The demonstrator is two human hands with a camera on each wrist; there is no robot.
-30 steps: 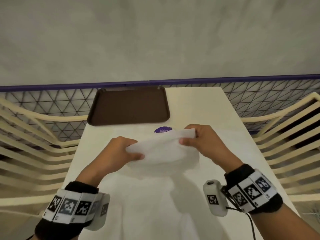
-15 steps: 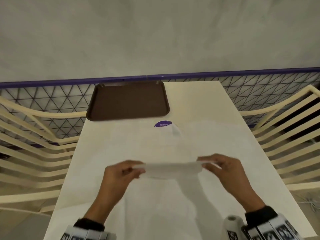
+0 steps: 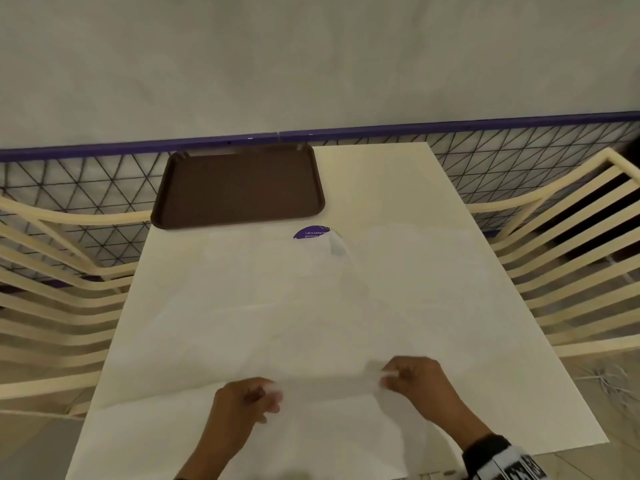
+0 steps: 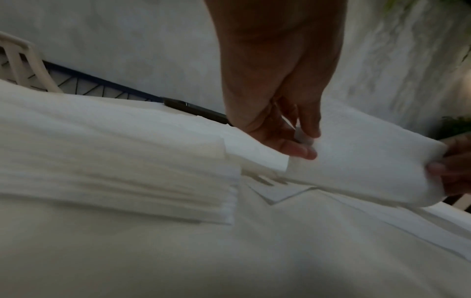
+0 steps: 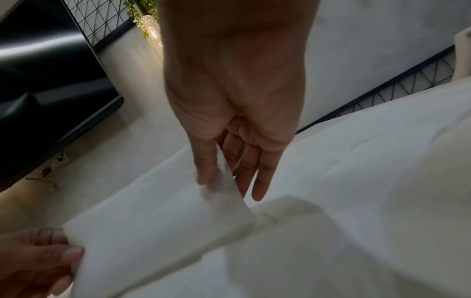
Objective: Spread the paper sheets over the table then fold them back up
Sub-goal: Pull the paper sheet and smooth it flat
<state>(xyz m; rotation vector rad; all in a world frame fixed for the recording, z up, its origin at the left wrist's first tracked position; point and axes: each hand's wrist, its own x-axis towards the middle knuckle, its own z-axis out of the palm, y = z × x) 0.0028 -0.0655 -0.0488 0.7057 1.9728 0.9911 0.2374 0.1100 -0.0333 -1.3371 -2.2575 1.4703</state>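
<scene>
A thin white paper sheet (image 3: 329, 384) is stretched between both hands just above the near part of the table. My left hand (image 3: 266, 398) pinches its left end between thumb and fingers (image 4: 303, 151). My right hand (image 3: 389, 374) pinches the right end the same way (image 5: 211, 177). Other white sheets (image 3: 242, 306) lie spread flat across the middle of the cream table (image 3: 381, 174). In the left wrist view a folded stack of sheets (image 4: 127, 181) lies on the table to the left of the hand.
A brown tray (image 3: 239, 185) sits at the table's far left. A purple round sticker (image 3: 310, 233) shows just before it, partly under a sheet. Cream slatted chairs (image 3: 571, 254) stand on both sides. A wire fence with a purple rail (image 3: 485, 161) runs behind.
Both hands have drawn the held sheet from near the purple sticker toward the table's near edge, lower and flatter.
</scene>
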